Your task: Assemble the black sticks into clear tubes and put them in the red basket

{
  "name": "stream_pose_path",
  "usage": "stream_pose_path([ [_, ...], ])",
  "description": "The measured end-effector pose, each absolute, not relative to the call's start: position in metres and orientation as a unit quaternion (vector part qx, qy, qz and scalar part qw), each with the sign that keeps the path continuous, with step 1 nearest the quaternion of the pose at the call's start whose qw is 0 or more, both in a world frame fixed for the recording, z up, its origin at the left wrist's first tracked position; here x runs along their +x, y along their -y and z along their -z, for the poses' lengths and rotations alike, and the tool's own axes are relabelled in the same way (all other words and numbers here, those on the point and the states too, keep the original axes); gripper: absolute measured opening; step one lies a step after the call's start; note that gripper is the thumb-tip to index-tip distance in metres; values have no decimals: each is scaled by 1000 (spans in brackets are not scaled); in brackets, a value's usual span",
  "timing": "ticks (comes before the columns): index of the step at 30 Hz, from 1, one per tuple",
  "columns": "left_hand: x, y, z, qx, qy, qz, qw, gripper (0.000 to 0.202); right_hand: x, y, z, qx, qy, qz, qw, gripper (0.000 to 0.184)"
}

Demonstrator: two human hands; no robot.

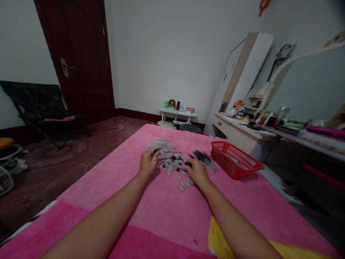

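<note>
Yellow cloth (219, 240) is lying near right. Beyond, the right hand (198, 172) and left hand (147, 164) are flanking a pile of small parts (172, 163), fingers curling, whether pinching anything I cannot tell; dark sticks (204, 157) are lying farther right, pale sticks (163, 144) far left.

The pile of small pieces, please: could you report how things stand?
Left hand left of pile, right hand right of it; grips unclear. Pile loosely spread on pink cover. Red basket off to the right, not blocking.

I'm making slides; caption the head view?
Left hand and right hand at small clear and black pieces on pink cloth, red basket nearby.
</note>
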State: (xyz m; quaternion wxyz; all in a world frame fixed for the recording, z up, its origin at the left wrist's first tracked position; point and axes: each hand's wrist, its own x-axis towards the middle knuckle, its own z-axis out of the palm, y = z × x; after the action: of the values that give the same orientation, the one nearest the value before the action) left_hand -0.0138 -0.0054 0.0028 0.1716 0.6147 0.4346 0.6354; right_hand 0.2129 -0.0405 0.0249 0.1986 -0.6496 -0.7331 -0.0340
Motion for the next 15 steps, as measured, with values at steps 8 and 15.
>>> stream_pose_path([
  [8,-15,7,1,716,-399,-569,62,20,205,48,-35,-646,749,10,147,16],
  [15,-14,11,-2,757,-383,-528,34,19,207,46,-31,-655,739,-7,154,11],
])
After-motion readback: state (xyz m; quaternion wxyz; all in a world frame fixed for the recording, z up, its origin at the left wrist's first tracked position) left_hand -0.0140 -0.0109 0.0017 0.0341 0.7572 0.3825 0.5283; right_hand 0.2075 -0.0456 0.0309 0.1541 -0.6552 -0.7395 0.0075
